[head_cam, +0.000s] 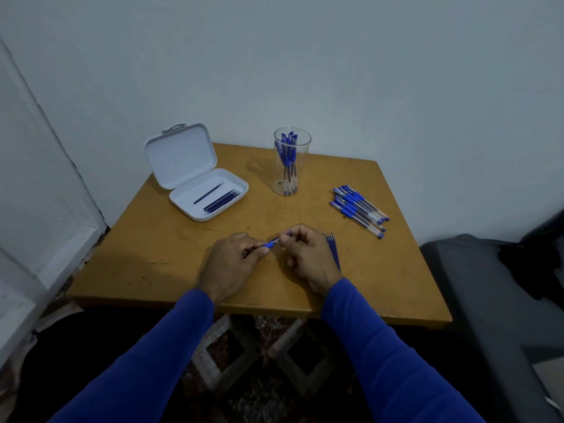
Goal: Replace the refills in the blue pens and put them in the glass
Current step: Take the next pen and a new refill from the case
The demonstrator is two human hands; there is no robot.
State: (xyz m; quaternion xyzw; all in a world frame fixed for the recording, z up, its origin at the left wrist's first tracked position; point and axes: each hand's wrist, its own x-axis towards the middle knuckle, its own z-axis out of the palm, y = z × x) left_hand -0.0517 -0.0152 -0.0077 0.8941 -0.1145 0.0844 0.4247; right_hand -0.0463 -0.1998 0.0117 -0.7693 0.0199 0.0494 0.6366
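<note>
My left hand (232, 264) grips a blue pen (270, 244) by its blue grip section, just above the table's front middle. My right hand (308, 254) pinches the pen's other end with thumb and fingertips; that end is hidden by my fingers. A clear glass (291, 164) stands at the back middle with several blue pens upright in it. A pile of several blue pens (360, 210) lies at the right. Several loose refills (332, 248) lie beside my right hand, partly hidden by it.
An open white plastic case (195, 175) sits at the back left of the wooden table (152, 254), with several dark refills (221, 198) in its tray. A grey seat (488, 285) stands to the right of the table. A white wall runs behind.
</note>
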